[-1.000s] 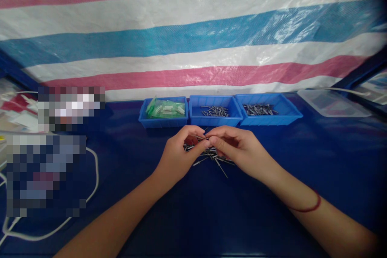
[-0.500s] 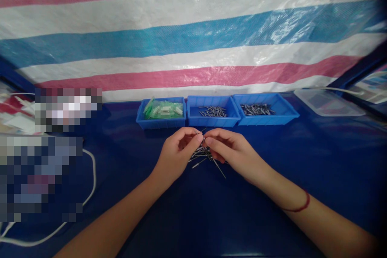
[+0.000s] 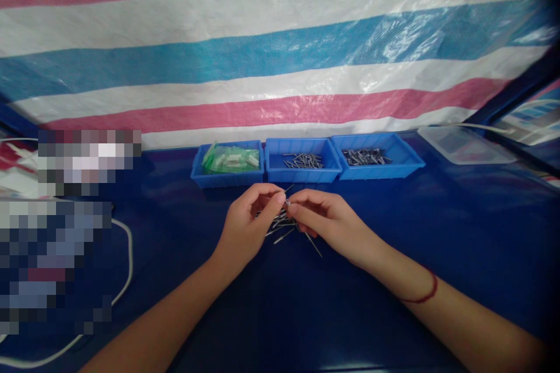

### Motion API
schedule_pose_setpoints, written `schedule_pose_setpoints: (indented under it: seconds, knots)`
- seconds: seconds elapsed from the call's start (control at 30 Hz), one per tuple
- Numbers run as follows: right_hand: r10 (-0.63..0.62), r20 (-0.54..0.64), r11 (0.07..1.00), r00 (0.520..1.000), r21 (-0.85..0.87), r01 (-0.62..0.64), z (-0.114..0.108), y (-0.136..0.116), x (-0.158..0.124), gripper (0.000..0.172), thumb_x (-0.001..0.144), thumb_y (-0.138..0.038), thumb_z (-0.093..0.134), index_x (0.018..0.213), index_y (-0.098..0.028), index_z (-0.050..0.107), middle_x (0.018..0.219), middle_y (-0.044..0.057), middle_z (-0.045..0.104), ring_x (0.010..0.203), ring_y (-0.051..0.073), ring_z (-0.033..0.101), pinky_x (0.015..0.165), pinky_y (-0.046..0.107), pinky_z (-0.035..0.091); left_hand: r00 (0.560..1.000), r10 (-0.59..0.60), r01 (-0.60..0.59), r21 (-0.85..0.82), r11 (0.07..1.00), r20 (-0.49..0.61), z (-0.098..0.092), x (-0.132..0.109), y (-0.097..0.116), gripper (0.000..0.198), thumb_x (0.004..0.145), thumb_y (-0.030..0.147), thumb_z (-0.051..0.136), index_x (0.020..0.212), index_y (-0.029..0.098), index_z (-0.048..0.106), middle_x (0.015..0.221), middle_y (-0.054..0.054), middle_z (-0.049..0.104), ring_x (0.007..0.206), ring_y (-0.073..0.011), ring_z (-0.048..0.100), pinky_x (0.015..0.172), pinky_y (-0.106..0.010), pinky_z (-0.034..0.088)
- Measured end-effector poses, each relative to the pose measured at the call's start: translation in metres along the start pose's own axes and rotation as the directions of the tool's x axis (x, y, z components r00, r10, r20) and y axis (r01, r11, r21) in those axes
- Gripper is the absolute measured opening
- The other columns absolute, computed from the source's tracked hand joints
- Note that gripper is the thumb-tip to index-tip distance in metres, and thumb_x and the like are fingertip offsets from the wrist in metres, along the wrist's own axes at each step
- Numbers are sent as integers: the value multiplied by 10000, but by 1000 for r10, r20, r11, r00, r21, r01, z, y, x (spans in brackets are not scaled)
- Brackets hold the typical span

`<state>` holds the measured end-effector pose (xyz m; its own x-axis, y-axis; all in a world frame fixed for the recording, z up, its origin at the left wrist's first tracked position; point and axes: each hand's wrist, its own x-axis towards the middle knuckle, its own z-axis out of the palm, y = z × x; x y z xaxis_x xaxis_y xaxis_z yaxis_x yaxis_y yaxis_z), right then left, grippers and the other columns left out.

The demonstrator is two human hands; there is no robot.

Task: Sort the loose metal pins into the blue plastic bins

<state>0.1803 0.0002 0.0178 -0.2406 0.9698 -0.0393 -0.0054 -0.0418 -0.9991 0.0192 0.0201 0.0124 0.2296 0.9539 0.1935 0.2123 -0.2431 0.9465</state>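
My left hand (image 3: 249,218) and my right hand (image 3: 328,218) meet fingertip to fingertip above the blue table. Both are closed in a pinch around a small blind rivet (image 3: 287,202), whose shiny end shows between the thumbs. A thin pin pokes up behind the fingers; I cannot tell whether it belongs to the same rivet. Beneath the hands lies a loose pile of blind rivets (image 3: 283,225) with long thin pins, partly covered by the fingers. One pin points out toward me below the right hand.
Behind the hands stand three blue bins: a left bin (image 3: 227,180) with green bags of white pieces, a middle bin (image 3: 304,176) and a right bin (image 3: 380,171) with metal rivets. A clear plastic lid (image 3: 468,148) lies right. A white cable (image 3: 130,250) curves at left.
The view has shifted slightly, so bins and hands appear a little further left. Both hands keep their pinch, with the rivet's shiny end now showing more between them.
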Motion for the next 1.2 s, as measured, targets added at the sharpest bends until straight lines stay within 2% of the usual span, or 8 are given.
schedule_pose_setpoints:
  seconds: [0.23, 0.47, 0.67, 0.83, 0.93, 1.07, 1.13, 1.2]
  knots:
    - [7, -106, 998, 994, 68, 0, -3, 6, 1, 175, 791, -325, 644, 807, -154, 609, 560, -53, 484, 486, 62, 408, 465, 206, 314, 1000, 0, 0, 20, 1000, 1, -1, 0, -1, 147, 844, 284, 600, 924, 170, 648, 780, 2, 657, 684, -113, 607, 611, -193, 452]
    - [-43, -191, 990, 981, 124, 67, -5, 8, 2, 175, 773, -320, 670, 808, -164, 596, 524, -69, 460, 441, 57, 383, 426, 202, 290, 999, 30, -32, 60, 998, 34, -3, 0, -4, 153, 859, 267, 584, 969, 183, 648, 899, -22, 665, 744, -122, 617, 629, -202, 457]
    - [-212, -236, 977, 948, -43, 208, -4, 3, -4, 131, 805, -278, 636, 764, -169, 577, 543, -65, 461, 465, 60, 391, 450, 211, 303, 989, 121, -134, 171, 976, 83, -3, -1, -3, 140, 886, 261, 554, 960, 183, 644, 905, -22, 647, 778, -129, 606, 692, -223, 464]
    - [-315, -286, 941, 905, -223, 257, -11, 1, -2, 209, 846, -295, 580, 679, -171, 558, 566, -47, 478, 490, 67, 405, 476, 220, 331, 959, 222, -271, 326, 906, 179, -4, -3, -2, 158, 909, 249, 529, 1027, 183, 609, 967, -35, 617, 845, -137, 584, 770, -248, 459]
    - [-386, -422, 912, 820, -305, 272, -32, 0, 7, 191, 834, -309, 591, 694, -179, 583, 570, -37, 502, 502, 81, 439, 484, 233, 345, 936, 241, -341, 481, 808, 258, -4, -5, -1, 232, 904, 251, 530, 1119, 170, 569, 1066, -70, 588, 948, -174, 560, 851, -304, 438]
    - [-412, -679, 911, 608, -303, 279, -77, -5, 14, 185, 818, -332, 584, 692, -197, 571, 548, -35, 484, 440, 91, 402, 437, 263, 311, 882, 214, -454, 634, 626, 420, -4, -8, 3, 183, 900, 308, 525, 987, 187, 632, 1028, -67, 596, 918, -208, 535, 804, -360, 418]
    - [-486, -709, 864, 512, -478, 159, -100, -8, 11, 200, 816, -396, 584, 734, -214, 591, 555, -21, 483, 462, 124, 432, 451, 291, 314, 857, 187, -497, 678, 541, 479, -4, -9, 5, 181, 883, 348, 552, 917, 201, 651, 1016, -57, 601, 913, -220, 518, 769, -368, 401]
    - [-598, -633, 689, 493, -719, -87, -116, -10, 6, 200, 833, -428, 556, 767, -244, 601, 642, 22, 561, 606, 208, 548, 572, 356, 379, 842, 158, -523, 706, 477, 517, -5, -10, 7, 175, 862, 364, 588, 896, 206, 657, 1044, -54, 597, 938, -231, 504, 757, -372, 386]
